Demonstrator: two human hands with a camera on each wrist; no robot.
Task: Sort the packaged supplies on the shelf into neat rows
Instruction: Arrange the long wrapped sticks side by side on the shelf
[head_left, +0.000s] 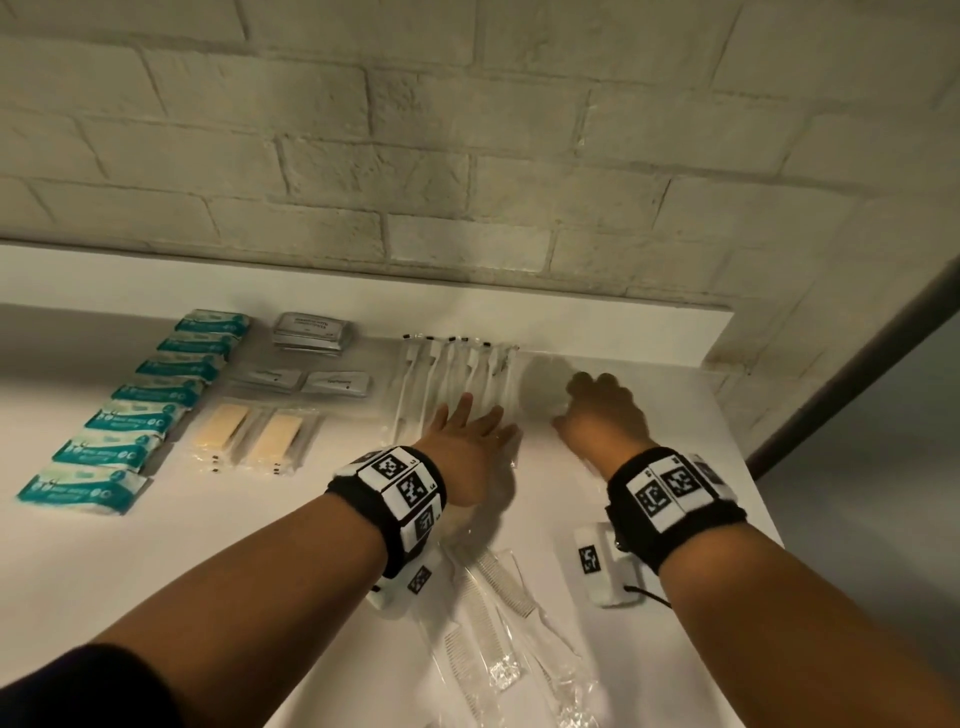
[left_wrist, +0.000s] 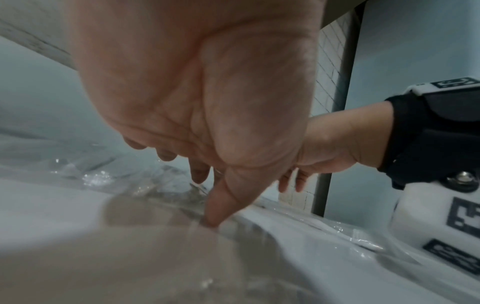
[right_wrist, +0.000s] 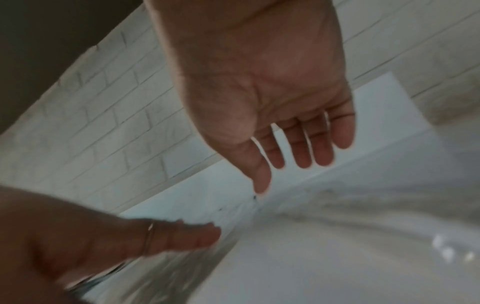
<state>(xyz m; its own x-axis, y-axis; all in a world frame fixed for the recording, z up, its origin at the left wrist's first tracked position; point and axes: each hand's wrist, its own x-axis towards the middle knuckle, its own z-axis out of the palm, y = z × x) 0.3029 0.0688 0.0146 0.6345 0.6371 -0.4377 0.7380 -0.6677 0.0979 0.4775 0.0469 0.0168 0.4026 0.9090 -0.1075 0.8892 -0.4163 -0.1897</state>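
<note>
A row of toothbrushes in clear wrappers lies at the back middle of the white shelf. My left hand lies flat on the near ends of these packs, fingers straight. In the left wrist view the left hand has its thumb tip pressed on clear wrap. My right hand hovers just right of the toothbrush row, over bare shelf. The right wrist view shows the right hand with relaxed fingers and nothing in it. Wrapped combs lie loose near the front, between my forearms.
Teal packets form a diagonal row at the left. Grey sachets are stacked at the back, smaller ones lie before them, then two wrapped yellow bars. A brick wall stands behind. The shelf's right edge is close to my right wrist.
</note>
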